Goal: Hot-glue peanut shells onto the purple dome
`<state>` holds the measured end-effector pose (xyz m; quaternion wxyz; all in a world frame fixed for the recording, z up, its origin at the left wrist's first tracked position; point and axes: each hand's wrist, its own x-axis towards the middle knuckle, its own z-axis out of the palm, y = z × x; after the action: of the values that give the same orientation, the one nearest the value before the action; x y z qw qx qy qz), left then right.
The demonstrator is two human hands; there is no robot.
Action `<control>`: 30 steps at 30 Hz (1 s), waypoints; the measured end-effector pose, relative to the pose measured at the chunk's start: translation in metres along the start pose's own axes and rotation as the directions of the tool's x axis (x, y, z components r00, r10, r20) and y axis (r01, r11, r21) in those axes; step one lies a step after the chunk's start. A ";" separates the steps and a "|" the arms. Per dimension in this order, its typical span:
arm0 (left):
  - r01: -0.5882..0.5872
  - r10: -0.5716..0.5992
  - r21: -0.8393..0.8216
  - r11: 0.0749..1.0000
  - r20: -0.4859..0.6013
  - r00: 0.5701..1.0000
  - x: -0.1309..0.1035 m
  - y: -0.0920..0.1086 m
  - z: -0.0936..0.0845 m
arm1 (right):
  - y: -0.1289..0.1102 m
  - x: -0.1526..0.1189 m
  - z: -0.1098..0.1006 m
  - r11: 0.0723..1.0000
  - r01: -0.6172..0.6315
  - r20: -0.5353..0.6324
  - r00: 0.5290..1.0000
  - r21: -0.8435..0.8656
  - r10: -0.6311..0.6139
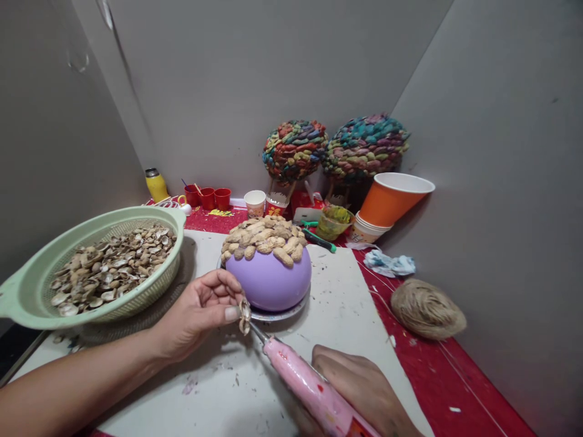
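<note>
Walls (218, 79) of plain grey framed a worktop (428, 388) dressed in a red covering and a pale board (346, 303). On the person's left stood a green colander (152, 285), heaped with broken shell pieces (118, 261). At centre, a purple balloon (273, 282) sat in a shallow metal dish (268, 315), its crown capped with peanut shells (262, 237) and its lower side bare. In the foreground, a pink tool (305, 379), by its look a glue gun, lay in the closed grip of the right hand (368, 391), partly hidden by the tool's body. The left hand (195, 312), near the balloon, had its grip pinched on a single shell (245, 317) between thumb and fingers. Smallest of all, the tool's metal nozzle (259, 332) pointed at that shell; whether the two touched could not be told. Done well, the step seemed to call for a motionless shell, a thin, even line of adhesive along its edge, and fingertips well clear of a tip that was probably hot. A light pinch looked wiser than a hard squeeze, since so thin a shell could crack, and the nozzle was best aimed away from the purple skin, which heat might burst.
</note>
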<state>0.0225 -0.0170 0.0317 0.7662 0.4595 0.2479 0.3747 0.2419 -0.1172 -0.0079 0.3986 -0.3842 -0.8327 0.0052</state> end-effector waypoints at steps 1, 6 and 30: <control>-0.001 0.001 -0.001 1.000 0.000 1.000 0.000 0.000 0.000 | 0.000 -0.001 0.000 1.000 -0.002 0.008 1.000 0.002 0.002; 0.005 -0.005 -0.002 1.000 -0.005 1.000 0.000 0.000 0.000 | 0.001 -0.002 0.000 1.000 -0.001 0.030 1.000 -0.014 0.001; 0.021 -0.021 -0.013 1.000 0.012 1.000 0.000 -0.002 0.000 | 0.001 0.001 -0.003 1.000 0.014 0.001 1.000 -0.005 -0.014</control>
<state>0.0233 -0.0175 0.0303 0.7745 0.4539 0.2457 0.3657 0.2445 -0.1165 -0.0057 0.3974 -0.3795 -0.8355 0.0004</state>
